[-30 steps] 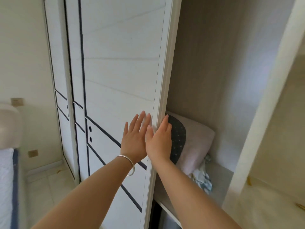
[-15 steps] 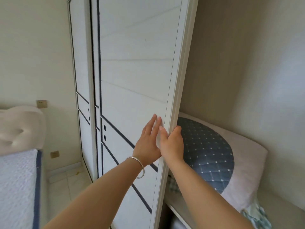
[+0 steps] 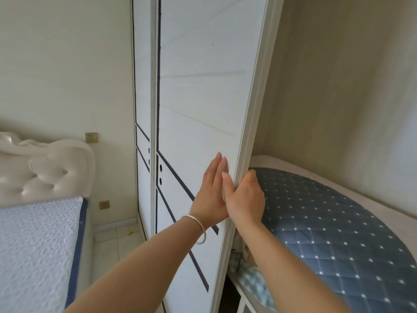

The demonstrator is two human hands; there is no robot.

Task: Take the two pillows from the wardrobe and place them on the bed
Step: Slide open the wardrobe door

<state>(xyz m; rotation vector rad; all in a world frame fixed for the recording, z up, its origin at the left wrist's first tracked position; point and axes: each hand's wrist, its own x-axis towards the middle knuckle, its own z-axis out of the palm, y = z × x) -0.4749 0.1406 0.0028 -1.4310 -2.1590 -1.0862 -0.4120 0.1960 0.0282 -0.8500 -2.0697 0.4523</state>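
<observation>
A white sliding wardrobe door (image 3: pixel 203 105) with dark trim stands in the middle. My left hand (image 3: pixel 211 190) lies flat on its front, fingers straight and together. My right hand (image 3: pixel 244 195) curls around the door's right edge. Inside the wardrobe, to the right, a large pillow (image 3: pixel 334 224) with a blue dotted oval on a pale cover lies on a shelf, just behind my right hand. A green checked cloth (image 3: pixel 250 276) peeks out below it; I cannot tell whether it is a second pillow. The bed (image 3: pixel 33 249) with a white quilted mattress is at the lower left.
A white tufted headboard (image 3: pixel 45 170) rises behind the bed against the wall. A second wardrobe door (image 3: pixel 143 109) sits farther left. A narrow strip of tiled floor (image 3: pixel 112 242) runs between bed and wardrobe. Two wall sockets (image 3: pixel 91 137) are near the headboard.
The door has slid left under both hands, uncovering much more of the blue dotted pillow. The view has swung left, bringing more of the bed and headboard into sight.
</observation>
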